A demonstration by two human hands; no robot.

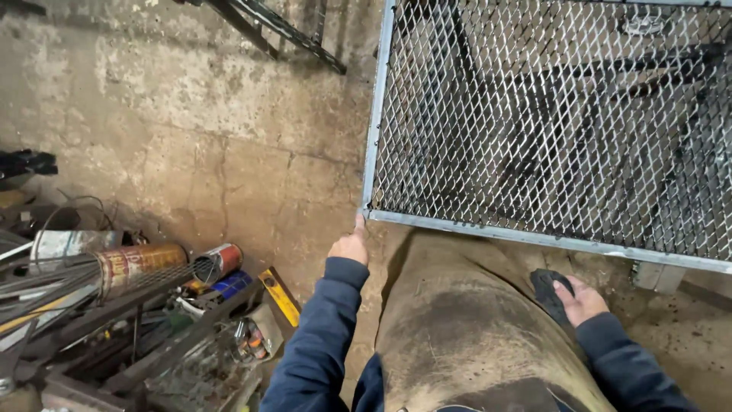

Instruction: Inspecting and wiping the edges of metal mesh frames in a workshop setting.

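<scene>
Over the concrete floor (229, 152), left hand (350, 246) touches the mesh frame (534, 114) corner.

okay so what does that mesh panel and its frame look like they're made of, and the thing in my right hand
Mesh panel: expanded metal, dull grey, diamond openings. Frame: bare steel bar, probably; pale grey, slight sheen. The left hand touches its corner. Right hand holds a dark rag, seemingly cloth: soft, crumpled.

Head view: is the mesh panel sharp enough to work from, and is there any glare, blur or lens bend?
Head view: the mesh panel is sharp, dim behind, no glare; its frame edge bows slightly, a wide-lens bend; left hand at the corner is crisp; right hand on a dark cloth looks slightly soft; the cans sit in dimmer light.
</scene>
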